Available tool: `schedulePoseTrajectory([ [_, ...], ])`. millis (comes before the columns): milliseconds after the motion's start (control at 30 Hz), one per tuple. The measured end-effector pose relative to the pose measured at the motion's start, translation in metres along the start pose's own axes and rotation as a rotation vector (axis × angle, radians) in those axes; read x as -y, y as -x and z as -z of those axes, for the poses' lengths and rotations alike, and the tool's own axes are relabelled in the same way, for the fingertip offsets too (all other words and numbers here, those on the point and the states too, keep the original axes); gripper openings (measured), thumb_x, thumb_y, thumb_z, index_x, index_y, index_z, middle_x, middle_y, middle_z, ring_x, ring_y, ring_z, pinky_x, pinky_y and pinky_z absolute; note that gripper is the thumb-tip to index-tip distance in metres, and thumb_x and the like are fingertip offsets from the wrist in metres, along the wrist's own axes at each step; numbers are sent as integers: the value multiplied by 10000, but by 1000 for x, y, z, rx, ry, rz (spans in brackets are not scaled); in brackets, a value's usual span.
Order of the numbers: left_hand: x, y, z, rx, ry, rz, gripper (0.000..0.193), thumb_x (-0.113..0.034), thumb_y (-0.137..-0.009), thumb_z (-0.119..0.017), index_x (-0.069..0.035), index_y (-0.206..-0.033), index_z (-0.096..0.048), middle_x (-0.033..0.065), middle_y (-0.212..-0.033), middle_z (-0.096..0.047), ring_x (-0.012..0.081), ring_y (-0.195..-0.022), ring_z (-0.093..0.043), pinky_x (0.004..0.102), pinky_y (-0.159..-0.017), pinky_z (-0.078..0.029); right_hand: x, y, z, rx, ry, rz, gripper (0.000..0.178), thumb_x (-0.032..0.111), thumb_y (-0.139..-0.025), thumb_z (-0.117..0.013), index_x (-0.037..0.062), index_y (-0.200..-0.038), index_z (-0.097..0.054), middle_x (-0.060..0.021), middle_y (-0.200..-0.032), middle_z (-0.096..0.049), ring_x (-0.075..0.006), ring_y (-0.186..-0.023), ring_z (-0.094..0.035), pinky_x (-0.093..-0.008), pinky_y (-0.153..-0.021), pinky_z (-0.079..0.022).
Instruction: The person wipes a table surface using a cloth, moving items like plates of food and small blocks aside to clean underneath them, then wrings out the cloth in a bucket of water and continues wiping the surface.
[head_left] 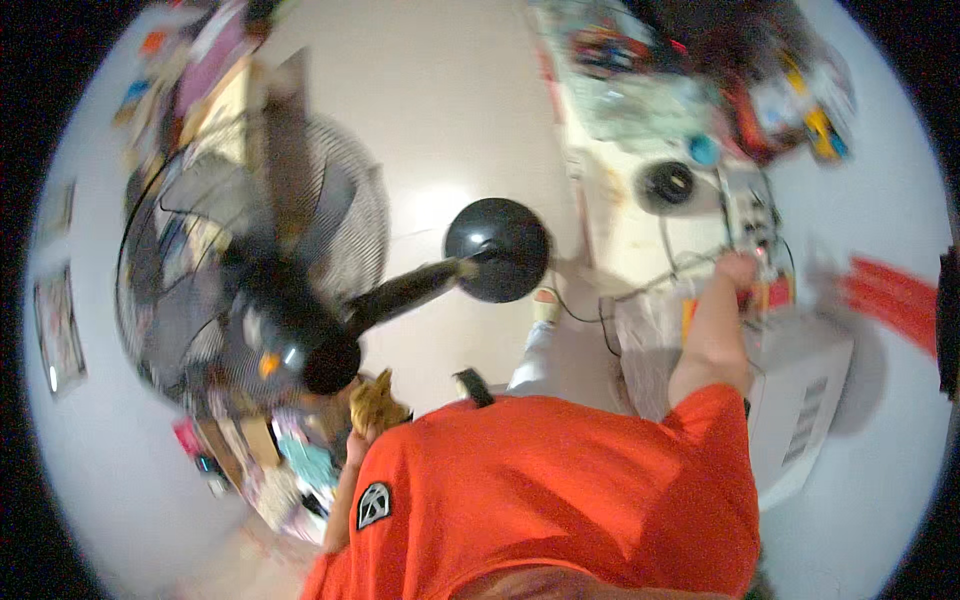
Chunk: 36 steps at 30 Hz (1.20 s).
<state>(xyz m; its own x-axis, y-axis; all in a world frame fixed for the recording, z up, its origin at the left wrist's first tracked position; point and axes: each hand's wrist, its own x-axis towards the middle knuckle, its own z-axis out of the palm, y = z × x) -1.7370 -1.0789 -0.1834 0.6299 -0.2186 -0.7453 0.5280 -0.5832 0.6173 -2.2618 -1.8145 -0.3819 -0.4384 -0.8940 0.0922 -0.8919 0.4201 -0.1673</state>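
Note:
My left hand (362,440) is closed around a crumpled yellow-brown cloth (377,402), low beside my body. Close to that cloth stands a black pedestal fan, its wire-caged head (255,260) at the left and its round base (497,250) on the floor. My right arm reaches forward to the right, and my right hand (738,268) is at the near end of a white socket board (750,212) with cables. Blur smears its fingers, so their grip and any contact with the board are unclear.
A cream tabletop (630,215) on the right carries a black round object (668,186), a blue round item (704,150) and clutter. Loose cable (640,290) hangs off its near end. A white boxy appliance (805,400) stands near my right arm. Shelves with mixed goods (290,460) line the left.

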Motion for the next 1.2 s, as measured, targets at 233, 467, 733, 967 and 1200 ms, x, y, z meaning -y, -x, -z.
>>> schedulePoseTrajectory([
  [233,13,6,3,49,63,-22,370,-47,-912,-604,-13,-1269,-514,68,-1132,-633,200,-1002,-610,333,-892,-485,87,230,63,272,-350,220,366,99,-763,-628,9,-1118,-629,-236,-1081,-635,-364,-1044,-600,-420,-936,-451],
  [467,106,1,16,77,519,-96,358,-100,-899,-640,-17,-1233,-544,66,-1120,-643,180,-973,-615,327,-848,-497,64,387,29,633,-107,882,277,218,-828,-577,19,-1004,-654,-180,-924,-684,-289,-910,-653,-382,-824,-500],
  [733,189,-4,151,-137,361,-98,320,-154,-911,-636,-20,-1192,-560,32,-1032,-659,143,-922,-611,292,-800,-493,72,545,63,1075,343,1280,280,252,-821,-576,11,-892,-700,-224,-941,-678,-372,-892,-654,-430,-809,-520],
  [967,239,9,261,-312,648,-192,447,-167,-929,-621,-3,-1317,-472,97,-1206,-596,188,-1042,-600,336,-870,-495,194,717,116,1141,387,1354,270,209,-828,-582,14,-998,-658,-198,-987,-671,-334,-926,-644,-415,-788,-503],
  [1200,225,-23,305,-476,497,-138,416,-227,-934,-603,32,-1249,-524,95,-1174,-617,185,-1029,-601,331,-873,-467,298,833,76,1211,409,1494,299,233,-757,-607,50,-978,-689,-198,-997,-678,-353,-932,-651,-402,-826,-516],
])
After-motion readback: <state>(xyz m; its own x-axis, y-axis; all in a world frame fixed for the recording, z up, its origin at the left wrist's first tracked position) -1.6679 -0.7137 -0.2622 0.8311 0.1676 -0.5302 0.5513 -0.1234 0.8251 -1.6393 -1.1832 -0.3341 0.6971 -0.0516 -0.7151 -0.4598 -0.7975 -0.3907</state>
